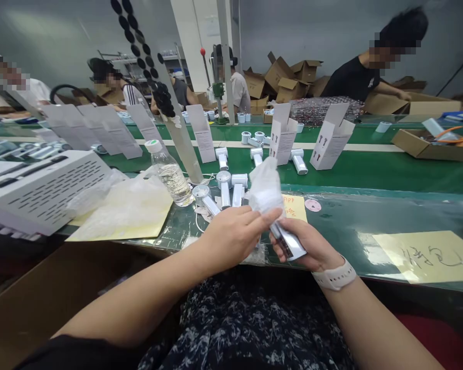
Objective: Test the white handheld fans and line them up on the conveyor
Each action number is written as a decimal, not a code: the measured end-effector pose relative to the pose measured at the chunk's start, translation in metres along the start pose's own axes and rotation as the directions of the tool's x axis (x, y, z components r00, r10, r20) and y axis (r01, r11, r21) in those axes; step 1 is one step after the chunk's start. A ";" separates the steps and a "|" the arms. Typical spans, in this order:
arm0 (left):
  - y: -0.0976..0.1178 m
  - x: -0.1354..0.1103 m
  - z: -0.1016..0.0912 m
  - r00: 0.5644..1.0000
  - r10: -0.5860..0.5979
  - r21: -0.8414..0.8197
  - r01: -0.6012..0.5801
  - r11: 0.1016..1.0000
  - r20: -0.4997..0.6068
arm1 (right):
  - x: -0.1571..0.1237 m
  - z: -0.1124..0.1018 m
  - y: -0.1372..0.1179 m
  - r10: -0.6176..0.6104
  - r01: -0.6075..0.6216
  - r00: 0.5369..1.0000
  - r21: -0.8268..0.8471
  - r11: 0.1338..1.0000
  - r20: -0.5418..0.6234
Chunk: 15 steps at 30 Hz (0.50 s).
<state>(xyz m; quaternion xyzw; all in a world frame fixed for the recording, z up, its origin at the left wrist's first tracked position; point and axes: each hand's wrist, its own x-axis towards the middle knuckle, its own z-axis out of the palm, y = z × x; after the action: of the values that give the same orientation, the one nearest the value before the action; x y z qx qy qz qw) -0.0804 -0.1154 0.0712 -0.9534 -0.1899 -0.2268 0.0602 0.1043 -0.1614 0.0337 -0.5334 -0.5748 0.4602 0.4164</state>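
In front of my waist, my right hand is closed around the shiny silver-blue handle of a small handheld device. A translucent plastic bag covers the device's upper end. My left hand grips the bag where it meets the handle, with its fingertips partly hidden. Just beyond my hands, similar devices with round heads lie on the bench, among them a device with its head turned up. A yellow note with handwriting lies behind my right hand.
Left stand a clear bottle and a stack of plastic bags beside a white slotted metal case. Open white boxes line the green conveyor. A metal post rises ahead. Several co-workers sit or stand opposite.
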 end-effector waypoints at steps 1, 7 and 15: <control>-0.001 -0.003 -0.005 0.997 -0.083 -0.074 0.082 0.994 -0.006 | -0.003 -0.001 -0.006 0.055 -0.063 0.997 0.197 0.978 0.046; -0.002 -0.013 -0.042 0.884 -0.464 -0.667 0.312 0.676 -0.057 | -0.025 0.007 -0.053 -0.032 -0.239 0.913 0.598 0.765 0.406; -0.018 -0.040 -0.082 0.753 -0.605 -0.535 0.410 0.739 -0.259 | -0.029 0.074 -0.061 -0.166 0.147 0.922 0.081 0.986 0.350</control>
<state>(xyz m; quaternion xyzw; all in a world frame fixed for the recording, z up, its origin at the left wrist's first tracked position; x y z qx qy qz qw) -0.1537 -0.1289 0.1267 -0.7777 -0.3743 -0.4695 -0.1863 0.0213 -0.1968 0.0769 -0.3826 -0.6688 0.5295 0.3550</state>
